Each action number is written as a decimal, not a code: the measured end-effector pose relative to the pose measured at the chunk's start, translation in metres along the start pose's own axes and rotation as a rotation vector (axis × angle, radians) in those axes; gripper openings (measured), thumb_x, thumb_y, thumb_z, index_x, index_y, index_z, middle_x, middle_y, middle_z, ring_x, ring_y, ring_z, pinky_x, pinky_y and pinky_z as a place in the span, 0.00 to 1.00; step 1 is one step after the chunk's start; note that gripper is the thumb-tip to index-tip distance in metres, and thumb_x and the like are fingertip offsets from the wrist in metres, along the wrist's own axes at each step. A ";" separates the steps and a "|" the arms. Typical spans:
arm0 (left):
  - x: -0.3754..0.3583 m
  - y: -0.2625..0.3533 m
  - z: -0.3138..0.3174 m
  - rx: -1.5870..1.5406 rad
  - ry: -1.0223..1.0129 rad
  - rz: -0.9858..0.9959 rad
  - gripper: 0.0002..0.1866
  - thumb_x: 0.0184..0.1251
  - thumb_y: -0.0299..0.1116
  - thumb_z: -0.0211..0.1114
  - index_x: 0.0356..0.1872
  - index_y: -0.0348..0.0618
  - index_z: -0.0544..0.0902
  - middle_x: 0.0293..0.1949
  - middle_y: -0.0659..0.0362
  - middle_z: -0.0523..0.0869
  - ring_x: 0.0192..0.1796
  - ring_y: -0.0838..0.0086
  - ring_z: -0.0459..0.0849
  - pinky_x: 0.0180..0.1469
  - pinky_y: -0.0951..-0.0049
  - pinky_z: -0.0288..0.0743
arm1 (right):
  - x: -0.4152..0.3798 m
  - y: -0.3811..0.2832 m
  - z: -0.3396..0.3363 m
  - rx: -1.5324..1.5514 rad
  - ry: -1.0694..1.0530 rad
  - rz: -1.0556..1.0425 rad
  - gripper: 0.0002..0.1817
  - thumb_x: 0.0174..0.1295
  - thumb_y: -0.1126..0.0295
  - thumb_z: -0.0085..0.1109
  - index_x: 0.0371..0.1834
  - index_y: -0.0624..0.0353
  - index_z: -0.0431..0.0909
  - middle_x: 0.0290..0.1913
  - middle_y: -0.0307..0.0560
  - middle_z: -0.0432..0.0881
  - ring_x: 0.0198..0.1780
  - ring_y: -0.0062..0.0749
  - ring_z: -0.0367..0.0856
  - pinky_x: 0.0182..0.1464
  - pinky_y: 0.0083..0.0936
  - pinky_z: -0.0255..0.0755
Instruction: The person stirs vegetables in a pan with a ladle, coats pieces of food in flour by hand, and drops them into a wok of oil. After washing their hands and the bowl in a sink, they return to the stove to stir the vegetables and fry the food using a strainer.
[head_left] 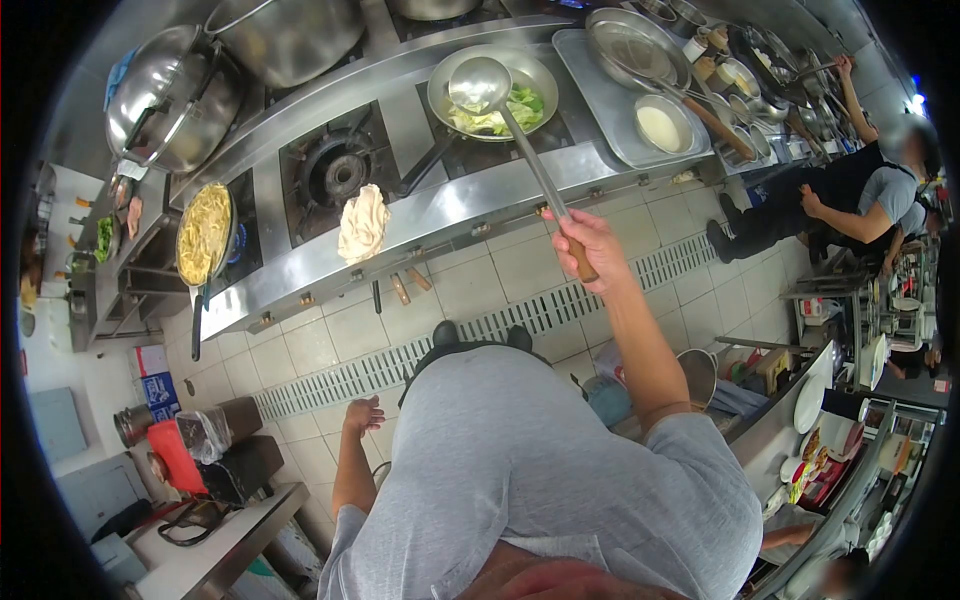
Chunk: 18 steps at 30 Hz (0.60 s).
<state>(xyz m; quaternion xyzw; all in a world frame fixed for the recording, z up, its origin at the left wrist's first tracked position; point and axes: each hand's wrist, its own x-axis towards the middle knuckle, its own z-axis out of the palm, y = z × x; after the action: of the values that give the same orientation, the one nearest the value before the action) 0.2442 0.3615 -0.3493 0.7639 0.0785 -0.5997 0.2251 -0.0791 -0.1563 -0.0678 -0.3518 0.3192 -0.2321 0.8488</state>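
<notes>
Ladle [480,85] over greens [524,108]: spill and scorch hazards at stove [470,207]

Right hand [588,250]: closed around the wooden end of the ladle. The bowl of the ladle is above the pan [543,78] that holds the greens; contact between them cannot be confirmed. Left hand [365,413]: released, holding nothing, low beside the body.

Findings, with likely causes:

1. Neither hand steadies the pan. Its black handle [425,166] is ungripped, so a hard push from the ladle could make the pan skid or tip.

2. The grip is far from the bowl. A slight turn of the wrist would swing it widely and might flick greens over the rim.

3. A cloth [363,225] rests at the front edge, just beside a bare burner [342,172]. No flame shows there; if lit, it could scorch the cloth.

4. A second pan [232,218] bears yellow food [203,238], with blue flame [239,243] beside it. Its handle projects past the stove's front edge; a passing sleeve could knock it. Unwatched, the food may burn.

5. A bowl of pale liquid [662,128] sits on the tray [622,152] to the right; a sideways ladle swing could splash it.
</notes>
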 end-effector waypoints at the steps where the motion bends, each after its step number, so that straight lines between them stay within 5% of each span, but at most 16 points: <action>1: 0.001 0.000 0.000 -0.005 -0.002 -0.005 0.31 0.72 0.53 0.61 0.58 0.31 0.76 0.42 0.47 0.86 0.36 0.60 0.88 0.35 0.59 0.81 | 0.000 0.000 -0.001 0.008 -0.002 0.000 0.16 0.74 0.65 0.53 0.59 0.64 0.75 0.26 0.38 0.75 0.16 0.17 0.70 0.15 0.15 0.63; 18: 0.009 0.007 0.003 0.013 -0.016 -0.004 0.29 0.71 0.52 0.61 0.56 0.33 0.76 0.42 0.49 0.87 0.34 0.63 0.87 0.33 0.62 0.81 | -0.016 -0.015 0.000 0.081 -0.025 -0.011 0.16 0.74 0.66 0.54 0.58 0.65 0.75 0.24 0.39 0.74 0.16 0.19 0.69 0.16 0.16 0.62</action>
<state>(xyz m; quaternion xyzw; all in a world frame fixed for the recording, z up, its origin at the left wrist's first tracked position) 0.2467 0.3533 -0.3564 0.7605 0.0744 -0.6066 0.2193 -0.0926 -0.1561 -0.0500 -0.3216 0.2970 -0.2450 0.8651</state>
